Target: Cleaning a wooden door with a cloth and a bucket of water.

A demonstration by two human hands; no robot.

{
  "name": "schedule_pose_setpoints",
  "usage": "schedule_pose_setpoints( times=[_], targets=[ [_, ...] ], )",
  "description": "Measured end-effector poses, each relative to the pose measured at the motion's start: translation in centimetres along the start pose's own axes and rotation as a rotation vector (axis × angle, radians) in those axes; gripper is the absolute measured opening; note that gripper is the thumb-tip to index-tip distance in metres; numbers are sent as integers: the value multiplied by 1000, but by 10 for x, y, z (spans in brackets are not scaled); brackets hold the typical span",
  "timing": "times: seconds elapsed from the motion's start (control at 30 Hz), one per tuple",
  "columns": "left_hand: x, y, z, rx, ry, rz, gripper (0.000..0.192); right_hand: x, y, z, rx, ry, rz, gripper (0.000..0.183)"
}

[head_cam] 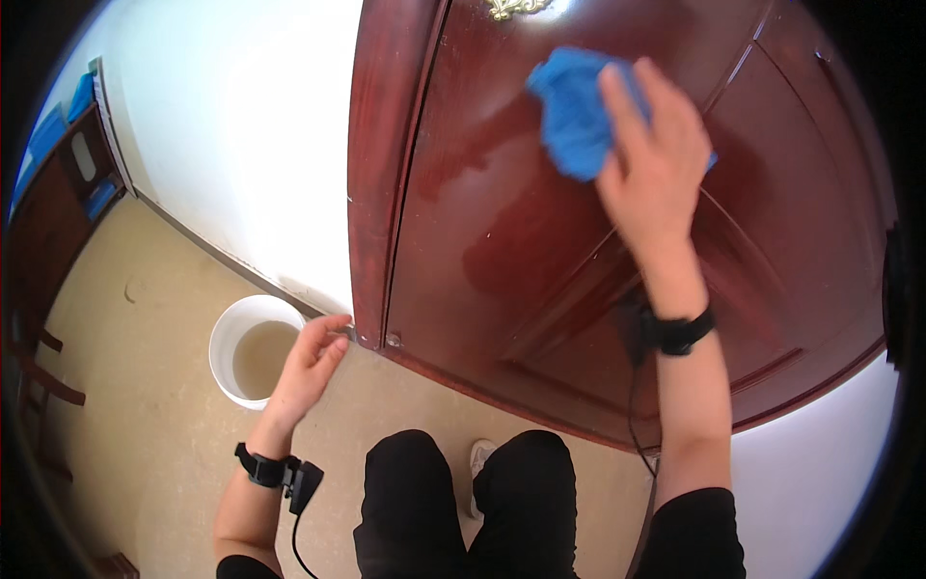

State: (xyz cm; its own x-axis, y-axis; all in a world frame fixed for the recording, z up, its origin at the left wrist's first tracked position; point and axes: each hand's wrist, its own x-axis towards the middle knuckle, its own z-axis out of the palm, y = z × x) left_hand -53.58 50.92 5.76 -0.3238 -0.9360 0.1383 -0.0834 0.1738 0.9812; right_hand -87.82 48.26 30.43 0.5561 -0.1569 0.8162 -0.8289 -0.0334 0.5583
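My right hand presses a crumpled blue cloth against a dark red wooden door, its fingers spread over the cloth's right part. Darker, wet-looking patches show on the door to the left of and below the cloth. My left hand holds nothing; its fingers are loosely curled, near the lower corner of the door frame and above the right rim of a white bucket in this view. Murky water stands in the white bucket. Each wrist wears a black strap with a small cabled device.
A white wall runs left of the door frame. Dark wooden furniture with blue items stands at the far left, above the beige floor. Part of a gold-coloured ornamental fitting shows at the top of the door.
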Motion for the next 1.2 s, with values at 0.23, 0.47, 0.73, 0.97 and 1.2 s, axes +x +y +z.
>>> schedule_pose_setpoints(
  times=[0.23,0.47,0.73,0.97,1.2],
  targets=[
    [-19,-26,-2,-95,-36,-90,32,-165,-113,19,492,-1090,-253,33],
    [-24,-19,-7,-84,3,-118,31,-73,-19,-7,265,-298,-246,28],
    [-16,12,-11,-22,-35,-86,29,149,151,-46,-261,304,-6,42],
    [-5,37,-8,-7,-79,-67,28,262,207,-29,-457,381,-56,45],
    [-2,15,3,28,-87,25,28,151,117,-40,-285,107,-164,51]
  ],
)
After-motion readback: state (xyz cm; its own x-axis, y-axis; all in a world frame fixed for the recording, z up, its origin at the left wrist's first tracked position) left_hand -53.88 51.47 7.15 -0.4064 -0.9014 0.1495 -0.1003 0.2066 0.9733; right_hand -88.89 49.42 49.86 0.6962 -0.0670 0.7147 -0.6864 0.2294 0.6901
